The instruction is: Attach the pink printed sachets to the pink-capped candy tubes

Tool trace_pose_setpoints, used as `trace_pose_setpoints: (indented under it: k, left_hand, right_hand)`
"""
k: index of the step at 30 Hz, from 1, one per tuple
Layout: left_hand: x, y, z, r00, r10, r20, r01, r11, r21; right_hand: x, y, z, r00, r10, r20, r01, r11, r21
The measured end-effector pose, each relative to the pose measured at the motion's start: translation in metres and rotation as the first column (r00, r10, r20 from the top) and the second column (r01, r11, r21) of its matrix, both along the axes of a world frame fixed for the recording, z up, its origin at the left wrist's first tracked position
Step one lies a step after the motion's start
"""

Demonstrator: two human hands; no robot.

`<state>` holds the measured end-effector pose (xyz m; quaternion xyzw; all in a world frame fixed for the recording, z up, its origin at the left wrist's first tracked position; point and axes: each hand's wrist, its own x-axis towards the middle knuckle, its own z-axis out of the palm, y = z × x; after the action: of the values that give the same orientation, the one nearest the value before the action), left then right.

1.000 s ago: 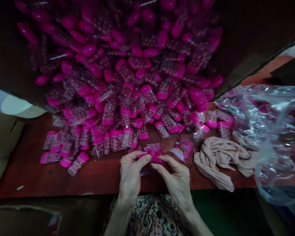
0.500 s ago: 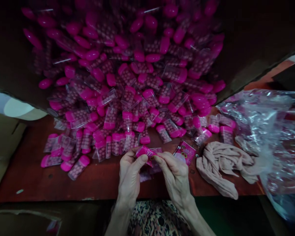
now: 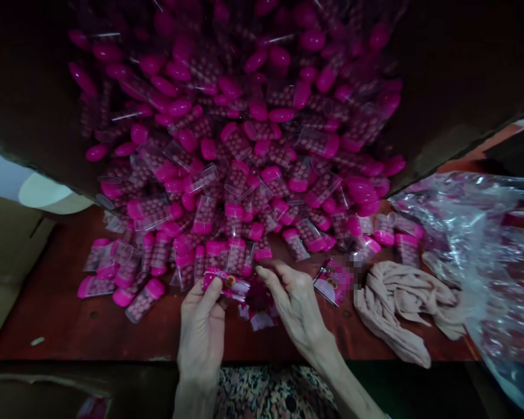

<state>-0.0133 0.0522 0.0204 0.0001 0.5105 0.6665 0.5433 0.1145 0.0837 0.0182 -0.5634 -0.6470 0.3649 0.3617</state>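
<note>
Between thumb and fingers, my left hand (image 3: 203,326) holds a container wrapped in a printed pink label (image 3: 231,286), lying sideways. My right hand (image 3: 294,297) is just right of it, apart from it, with thumb and fingertips close together; whether anything small is between them is hidden. Below the hands, small printed pieces (image 3: 262,320) lie on the red-brown table (image 3: 157,326). A stack of pink printed labels (image 3: 333,281) lies right of my right hand. Clear containers of pink balls with pink caps (image 3: 145,300) form a large heap beyond both hands.
A crumpled beige cloth (image 3: 393,308) lies at the right, beside clear plastic film (image 3: 498,262). Dark box walls (image 3: 454,75) flank the heap. A pale round container (image 3: 52,195) stands at the far left, above a cardboard box (image 3: 9,256).
My left hand has moved left with the wrapped container, now turned so its printed side shows. My right hand has let go of it and moved apart. The whole view has shifted slightly.
</note>
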Motion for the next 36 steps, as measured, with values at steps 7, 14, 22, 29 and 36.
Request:
trace_pose_setpoints:
  k: [7,14,22,29,36]
  left_hand:
    - [-0.018,-0.006,0.0,0.996,0.085,-0.032,-0.084,0.996,0.023]
    - [-0.017,-0.002,0.0,0.991,0.13,0.041,-0.131,0.991,0.038]
    - [-0.01,0.008,0.004,0.987,0.154,0.046,-0.156,0.986,0.051]
    - [0.004,0.015,0.008,0.993,0.107,0.053,-0.111,0.99,0.084]
    - [0.011,0.015,0.009,0.996,0.068,0.054,-0.072,0.993,0.093]
  right_hand:
    - [-0.038,-0.005,-0.031,0.951,-0.12,0.284,0.086,0.988,0.128]
    - [-0.033,0.014,-0.012,0.987,-0.132,0.091,0.151,0.959,-0.239]
    - [0.008,-0.006,-0.001,0.951,-0.121,-0.284,-0.007,0.912,-0.41]
    - [0.008,-0.035,0.013,0.925,-0.173,-0.338,0.038,0.928,-0.372]
    - [0.009,-0.035,0.009,0.935,-0.186,-0.303,0.078,0.939,-0.335]
